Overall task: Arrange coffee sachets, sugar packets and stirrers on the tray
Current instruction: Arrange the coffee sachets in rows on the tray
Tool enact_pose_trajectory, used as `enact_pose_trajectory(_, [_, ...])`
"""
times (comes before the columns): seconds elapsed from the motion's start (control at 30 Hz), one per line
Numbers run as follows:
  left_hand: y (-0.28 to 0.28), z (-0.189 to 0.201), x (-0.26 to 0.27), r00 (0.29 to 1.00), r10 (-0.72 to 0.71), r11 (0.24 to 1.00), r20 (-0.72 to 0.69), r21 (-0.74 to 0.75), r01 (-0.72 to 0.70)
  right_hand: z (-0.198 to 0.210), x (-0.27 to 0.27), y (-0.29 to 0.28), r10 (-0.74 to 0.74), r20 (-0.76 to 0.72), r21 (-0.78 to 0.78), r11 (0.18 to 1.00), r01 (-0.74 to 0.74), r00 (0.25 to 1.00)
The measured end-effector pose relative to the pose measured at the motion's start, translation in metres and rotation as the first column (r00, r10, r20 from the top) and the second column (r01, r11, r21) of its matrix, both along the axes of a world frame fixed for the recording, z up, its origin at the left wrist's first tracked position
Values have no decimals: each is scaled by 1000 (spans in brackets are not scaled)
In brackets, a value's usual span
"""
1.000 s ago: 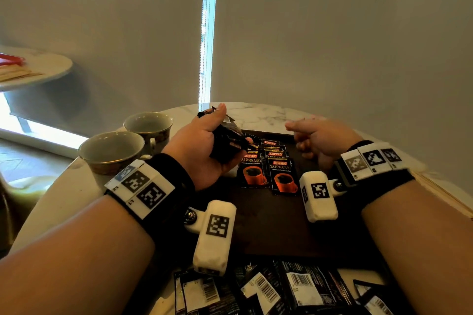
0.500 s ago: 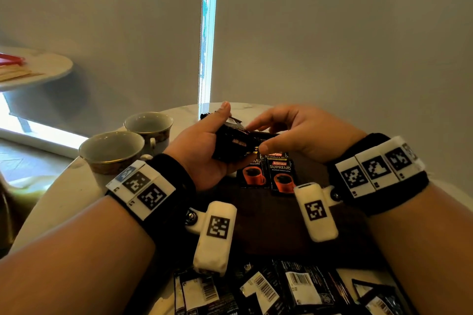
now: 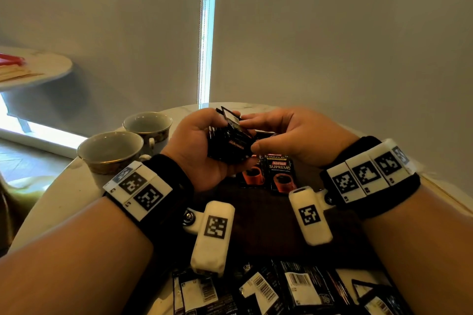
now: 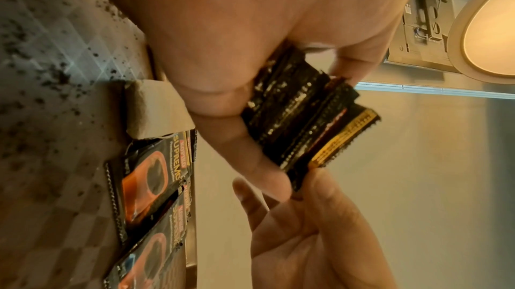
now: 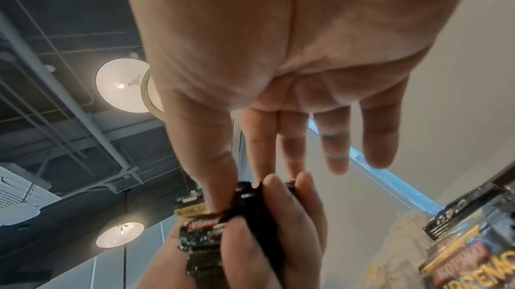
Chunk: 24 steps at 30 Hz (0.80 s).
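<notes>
Both hands (image 3: 245, 146), sachet stack (image 3: 227, 146), tray (image 3: 258, 217)

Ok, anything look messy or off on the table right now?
Somewhat: the loose sachets at the near edge lie jumbled, barcode side up, overlapping at odd angles. The two sachets on the tray sit neatly side by side. The left hand grips a stack; the right hand pinches one.

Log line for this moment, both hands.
left hand: grips sachet stack | right hand: pinches top sachet | tray: two sachets laid | stage: picking next
</notes>
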<state>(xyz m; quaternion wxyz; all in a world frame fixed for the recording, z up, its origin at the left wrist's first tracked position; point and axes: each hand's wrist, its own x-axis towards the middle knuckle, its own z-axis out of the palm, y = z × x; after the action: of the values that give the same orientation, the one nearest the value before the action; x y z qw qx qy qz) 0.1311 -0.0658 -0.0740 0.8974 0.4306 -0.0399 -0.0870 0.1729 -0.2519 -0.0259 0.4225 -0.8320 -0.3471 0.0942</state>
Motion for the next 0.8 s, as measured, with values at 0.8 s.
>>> enact_pose_trajectory(0.8, [7, -3, 13, 937, 324, 946, -131, 62, -318, -32, 49, -6, -371, -240, 310, 847, 433, 897])
